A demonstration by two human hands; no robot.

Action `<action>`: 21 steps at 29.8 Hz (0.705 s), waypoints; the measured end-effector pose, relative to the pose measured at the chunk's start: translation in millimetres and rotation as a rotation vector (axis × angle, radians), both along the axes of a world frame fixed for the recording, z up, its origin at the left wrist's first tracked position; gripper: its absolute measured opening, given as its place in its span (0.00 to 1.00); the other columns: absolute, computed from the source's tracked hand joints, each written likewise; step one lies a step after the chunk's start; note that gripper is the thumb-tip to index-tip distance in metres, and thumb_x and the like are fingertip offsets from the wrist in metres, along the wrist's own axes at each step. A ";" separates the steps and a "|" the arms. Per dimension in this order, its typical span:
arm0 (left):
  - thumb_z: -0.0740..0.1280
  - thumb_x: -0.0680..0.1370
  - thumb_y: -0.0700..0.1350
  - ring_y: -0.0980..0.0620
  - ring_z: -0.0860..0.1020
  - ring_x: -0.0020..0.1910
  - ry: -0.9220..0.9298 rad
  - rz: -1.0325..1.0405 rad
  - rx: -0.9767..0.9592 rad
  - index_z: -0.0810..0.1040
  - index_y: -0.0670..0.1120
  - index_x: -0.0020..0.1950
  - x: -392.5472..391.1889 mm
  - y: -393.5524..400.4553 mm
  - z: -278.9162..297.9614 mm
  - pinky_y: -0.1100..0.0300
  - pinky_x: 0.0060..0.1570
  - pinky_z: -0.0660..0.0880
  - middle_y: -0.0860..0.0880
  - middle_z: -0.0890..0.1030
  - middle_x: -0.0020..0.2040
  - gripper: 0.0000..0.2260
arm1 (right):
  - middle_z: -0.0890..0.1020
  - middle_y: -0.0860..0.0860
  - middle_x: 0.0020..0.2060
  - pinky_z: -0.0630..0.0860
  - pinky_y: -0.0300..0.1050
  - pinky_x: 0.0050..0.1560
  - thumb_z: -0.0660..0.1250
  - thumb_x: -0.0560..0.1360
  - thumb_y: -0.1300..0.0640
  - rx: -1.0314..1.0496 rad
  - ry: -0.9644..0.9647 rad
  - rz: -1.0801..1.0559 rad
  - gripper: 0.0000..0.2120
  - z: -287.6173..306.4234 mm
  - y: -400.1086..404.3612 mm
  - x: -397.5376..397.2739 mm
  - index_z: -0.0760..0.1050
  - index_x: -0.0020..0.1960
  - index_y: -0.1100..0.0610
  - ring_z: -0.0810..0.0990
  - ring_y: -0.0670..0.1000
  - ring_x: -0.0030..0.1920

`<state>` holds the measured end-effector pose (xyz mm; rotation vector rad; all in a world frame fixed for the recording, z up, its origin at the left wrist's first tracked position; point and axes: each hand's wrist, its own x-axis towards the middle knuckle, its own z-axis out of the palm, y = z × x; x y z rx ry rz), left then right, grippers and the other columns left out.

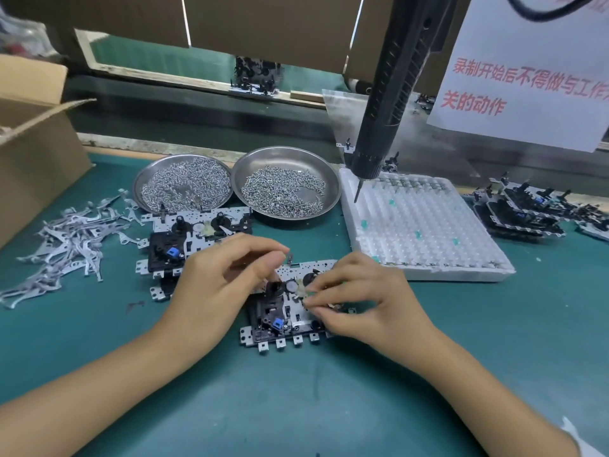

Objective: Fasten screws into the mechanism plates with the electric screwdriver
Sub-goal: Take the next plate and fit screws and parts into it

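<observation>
Nearest, on the green worktop, both forearms reach in from 6 o'clock to a mechanism plate lying flat at the middle of the view. The left hand sits at the plate's 9 o'clock edge, fingers curled, thumb and forefinger closed on a small dark part at the plate's far rim; just what it pinches is too small to tell. The right hand covers the plate's 3 o'clock side, its fingertips bunched together and pinching a tiny piece down against the plate near a pale gear.

At 10 o'clock from the hands lies a stack of more plates, partly hidden by the left hand. Further toward 9 o'clock is a loose heap of thin metal levers, and beyond that a cardboard box.

At 12 o'clock stand two round steel dishes side by side, rims touching: the left dish and the right dish, both holding small screws. At 2 o'clock is a white foam tray with a few green-tipped pieces in its cells. The electric screwdriver hangs tilted above the tray's far left corner, held by neither hand, bit pointing down. At 3 o'clock, more dark assemblies are stacked. Farthest back hangs a paper notice with red writing.
</observation>
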<state>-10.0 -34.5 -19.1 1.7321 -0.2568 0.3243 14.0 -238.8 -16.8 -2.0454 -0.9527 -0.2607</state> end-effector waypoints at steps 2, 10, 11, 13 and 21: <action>0.68 0.73 0.53 0.57 0.80 0.37 -0.005 0.027 0.017 0.82 0.56 0.45 -2.2 -0.5 -1.1 0.67 0.39 0.75 0.50 0.82 0.40 0.04 | 0.85 0.46 0.41 0.74 0.42 0.45 0.76 0.66 0.61 -0.060 -0.072 0.031 0.05 -1.4 2.4 -2.4 0.86 0.42 0.56 0.75 0.49 0.41; 0.63 0.75 0.57 0.52 0.80 0.41 0.010 0.053 0.150 0.82 0.56 0.46 -9.7 -3.8 -7.2 0.53 0.44 0.74 0.52 0.80 0.41 0.11 | 0.85 0.46 0.40 0.74 0.49 0.43 0.76 0.66 0.60 -0.131 -0.126 0.065 0.04 -3.7 4.0 -4.1 0.86 0.40 0.55 0.73 0.48 0.40; 0.62 0.74 0.57 0.53 0.80 0.42 0.007 0.054 0.159 0.82 0.56 0.46 -10.3 -4.0 -6.9 0.54 0.44 0.74 0.52 0.80 0.42 0.11 | 0.85 0.46 0.40 0.74 0.49 0.43 0.76 0.66 0.60 -0.138 -0.136 0.066 0.03 -4.0 4.6 -4.1 0.86 0.40 0.55 0.74 0.49 0.40; 0.62 0.74 0.56 0.53 0.79 0.42 -0.003 0.047 0.184 0.82 0.55 0.46 -12.0 -4.8 -6.2 0.56 0.43 0.74 0.54 0.80 0.42 0.10 | 0.85 0.46 0.40 0.74 0.49 0.43 0.76 0.66 0.60 -0.147 -0.163 0.062 0.03 -4.6 5.7 -4.5 0.86 0.40 0.55 0.74 0.49 0.40; 0.64 0.69 0.48 0.61 0.76 0.44 -0.130 -0.078 0.459 0.79 0.47 0.50 -22.2 -8.7 -5.1 0.74 0.47 0.69 0.56 0.77 0.43 0.12 | 0.84 0.47 0.41 0.73 0.49 0.44 0.75 0.66 0.61 -0.174 -0.183 0.061 0.03 -5.0 6.4 -6.5 0.85 0.39 0.55 0.76 0.51 0.40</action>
